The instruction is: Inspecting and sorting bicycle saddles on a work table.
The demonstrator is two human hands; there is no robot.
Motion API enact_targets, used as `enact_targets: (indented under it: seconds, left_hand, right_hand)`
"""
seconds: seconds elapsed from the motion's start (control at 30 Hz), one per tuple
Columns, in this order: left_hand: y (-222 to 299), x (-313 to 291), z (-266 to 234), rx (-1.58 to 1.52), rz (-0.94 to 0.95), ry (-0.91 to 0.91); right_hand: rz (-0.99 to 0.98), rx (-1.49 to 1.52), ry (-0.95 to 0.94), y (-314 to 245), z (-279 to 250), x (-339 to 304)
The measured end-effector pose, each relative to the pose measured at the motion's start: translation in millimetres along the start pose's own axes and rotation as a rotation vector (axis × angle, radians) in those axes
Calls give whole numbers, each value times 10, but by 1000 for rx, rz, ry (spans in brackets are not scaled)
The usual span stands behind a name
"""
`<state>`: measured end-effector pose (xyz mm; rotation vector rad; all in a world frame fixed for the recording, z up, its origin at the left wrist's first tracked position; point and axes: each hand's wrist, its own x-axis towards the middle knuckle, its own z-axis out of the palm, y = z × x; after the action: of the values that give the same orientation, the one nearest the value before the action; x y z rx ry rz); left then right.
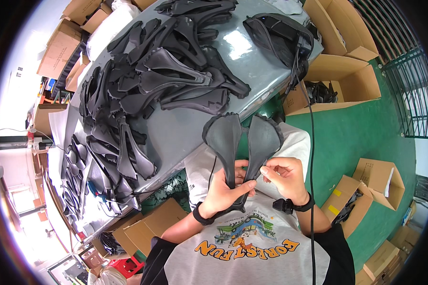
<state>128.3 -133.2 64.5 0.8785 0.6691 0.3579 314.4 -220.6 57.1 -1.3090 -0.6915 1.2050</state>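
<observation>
A black bicycle saddle cover (223,135) with a long slot down its middle is held up in front of my chest, its two wide lobes pointing away from me and its narrow nose toward me. My left hand (228,190) is wrapped round the nose, thumb across the top. At the right edge of the slender part, my right hand (285,178) pinches the rim between thumb and fingers. Black bands circle both wrists. Beyond, a big heap of similar saddle covers (171,71) lies on the grey table.
The grey table (171,137) fills the left and far side. A black bag (280,38) rests at its far right corner. Open cardboard boxes (352,76) stand on the green floor (337,142), some holding black parts. A black cable (312,142) hangs down to my right.
</observation>
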Motion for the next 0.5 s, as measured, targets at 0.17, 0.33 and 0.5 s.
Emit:
enact_targets:
  seconds: [0.17,0.33,0.5]
  left_hand:
    - [85,8,-19,-224,-127,-82]
    - [-38,-3,-8,-51,12,-73]
    - [-62,-13,-7,301,106,-28]
  right_hand:
    - [-90,101,-40,1,-5,-28]
    - [-156,179,-22,19,-15,-13]
    - [-65,146,123,-40,16,-2]
